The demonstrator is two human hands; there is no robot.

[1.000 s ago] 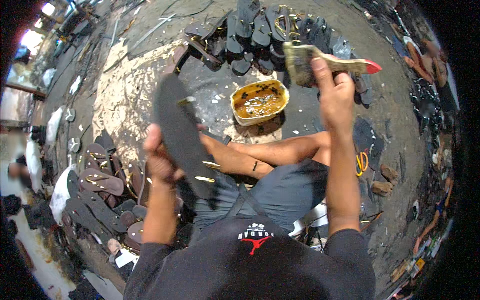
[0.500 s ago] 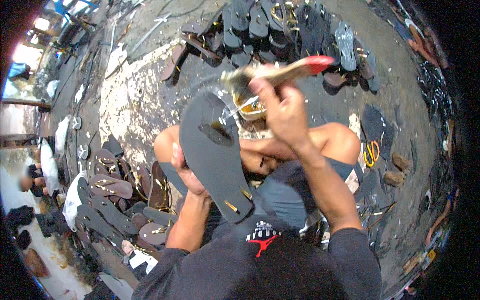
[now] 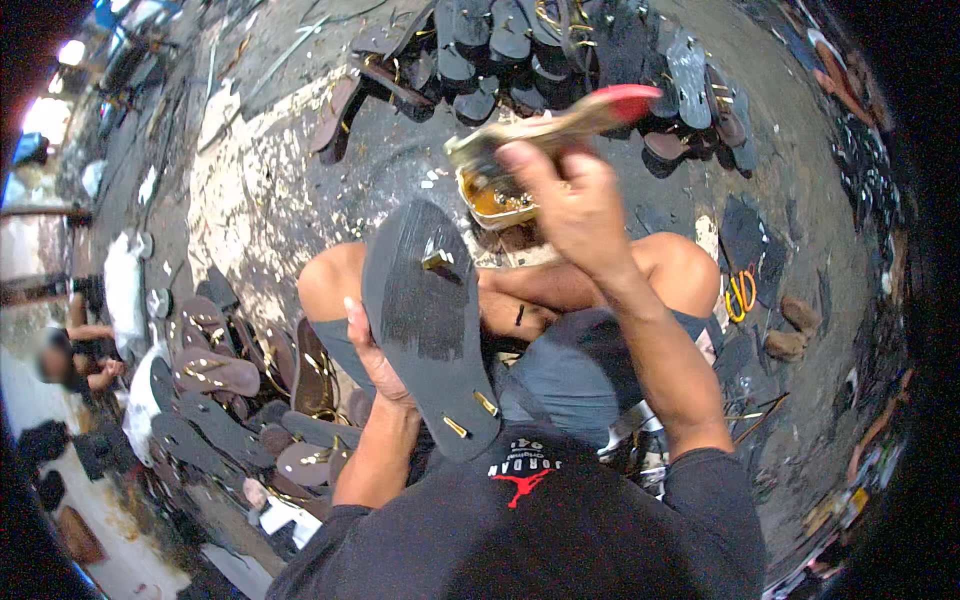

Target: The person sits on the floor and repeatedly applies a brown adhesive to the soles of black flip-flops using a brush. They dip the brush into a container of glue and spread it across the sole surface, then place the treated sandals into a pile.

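My left hand (image 3: 376, 362) grips a dark grey sandal sole (image 3: 415, 320) by its left edge, thumb along the side. Gold strap ends poke through its surface, one near the toe and two at the heel. A dark wet patch spreads over the upper half, streaked at its lower end. Closed around a paintbrush with a red-tipped handle (image 3: 560, 125), my right hand (image 3: 575, 205) is just beyond the sole. The brush's bristle end is blurred, above a small tub of amber liquid (image 3: 492, 205).
Many dark sandals (image 3: 505, 40) lie in a cluster at the far side, and more sandals (image 3: 220, 372) are piled at the left. Orange-handled scissors (image 3: 740, 296) and two brown lumps (image 3: 790, 330) lie at the right. Another person (image 3: 85, 360) is at the far left.
The wet patch on the sole has grown from around the toe strap hole down to mid-sole. The brush has moved slightly up and away from the sole, over the tub.
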